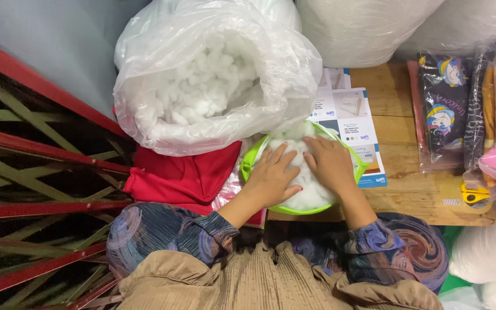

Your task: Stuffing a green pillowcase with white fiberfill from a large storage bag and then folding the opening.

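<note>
While big fibrefill bag (213, 74) crowds, hands (302, 172) press stuffing (308, 192)

One view only, from a camera worn on the person's head, facing almost straight down and close in. The wooden table (409, 189) is the landmark: it lies just ahead of the wearer's chest, which fills the bottom edge. Left of the table the view takes in red railings (35, 172); beyond the table, big clear bags (202, 74) reach the top edge.
</note>
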